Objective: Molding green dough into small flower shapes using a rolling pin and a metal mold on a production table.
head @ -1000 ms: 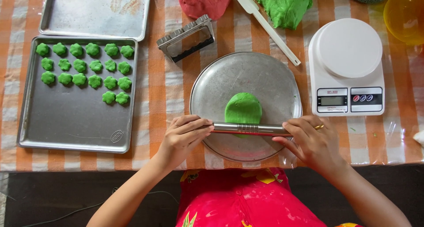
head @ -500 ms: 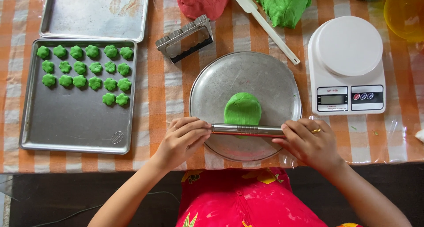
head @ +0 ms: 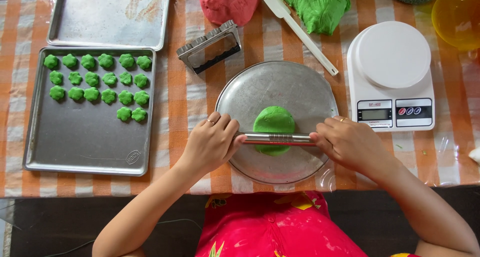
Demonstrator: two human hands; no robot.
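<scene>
Around the round metal plate point(head: 300, 89) at frame centre, bare tabletop point(head: 185, 112) runs in a strip to its left, between it and the baking tray point(head: 85, 147). To the upper left the metal cutter point(head: 210, 48) stands close. A white spatula point(head: 300, 32) slants in from above, nearly touching the rim. The kitchen scale point(head: 390, 77) crowds the right side, just beside the plate.

The person wears a bright red garment point(head: 272, 227) with yellow print and pale smudges; arms are bare, a thin ring on each hand.
</scene>
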